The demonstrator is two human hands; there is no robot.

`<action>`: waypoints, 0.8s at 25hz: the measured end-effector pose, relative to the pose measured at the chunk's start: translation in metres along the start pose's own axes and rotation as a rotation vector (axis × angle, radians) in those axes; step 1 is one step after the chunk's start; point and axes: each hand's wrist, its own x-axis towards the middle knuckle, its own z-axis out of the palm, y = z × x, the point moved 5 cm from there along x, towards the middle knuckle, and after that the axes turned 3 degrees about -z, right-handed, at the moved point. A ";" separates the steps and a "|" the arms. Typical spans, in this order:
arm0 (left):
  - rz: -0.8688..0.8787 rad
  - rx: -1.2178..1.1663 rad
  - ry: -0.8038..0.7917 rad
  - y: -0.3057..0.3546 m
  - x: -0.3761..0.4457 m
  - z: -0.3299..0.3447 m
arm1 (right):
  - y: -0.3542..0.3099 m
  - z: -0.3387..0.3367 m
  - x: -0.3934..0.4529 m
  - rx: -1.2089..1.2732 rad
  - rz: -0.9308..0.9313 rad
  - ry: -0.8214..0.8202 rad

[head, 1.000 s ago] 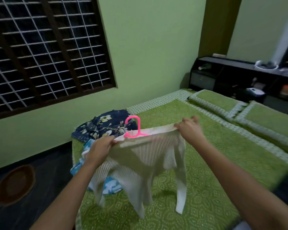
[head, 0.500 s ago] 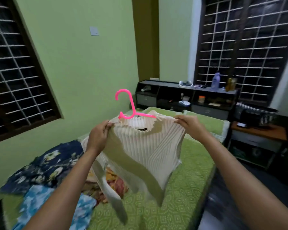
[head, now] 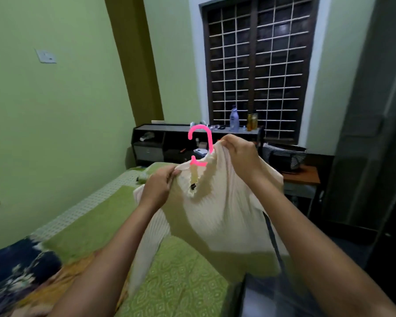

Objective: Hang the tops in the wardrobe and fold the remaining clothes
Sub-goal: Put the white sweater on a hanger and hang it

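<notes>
Both hands, left (head: pixel 157 189) and right (head: pixel 240 154), grip the cream top (head: pixel 217 216) on its pink hanger (head: pixel 200 143).

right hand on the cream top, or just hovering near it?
Touching. The head view shows the right hand with its fingers curled round the shoulder edge of the cream top, beside the pink hanger; the fabric bunches in its grip.

Single head-worn view, wide-angle. Looks forward and slightly down from behind both forearms, across the bed (head: pixel 96 216) toward the far shelf (head: pixel 169 131) and barred window (head: pixel 258 67). Close on the hands (head: pixel 158 188) at frame centre; room edges curved by the lens. No second view to overlap.
</notes>
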 end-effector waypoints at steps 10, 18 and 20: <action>0.072 -0.090 0.046 0.064 0.123 0.161 | 0.223 -0.144 0.008 -0.263 0.177 -0.368; 0.126 -0.145 -0.030 0.080 0.240 0.287 | 0.345 -0.185 0.059 -0.566 0.269 -0.155; 0.152 -0.138 -0.057 0.081 0.276 0.318 | 0.373 -0.182 0.081 -0.557 0.268 -0.127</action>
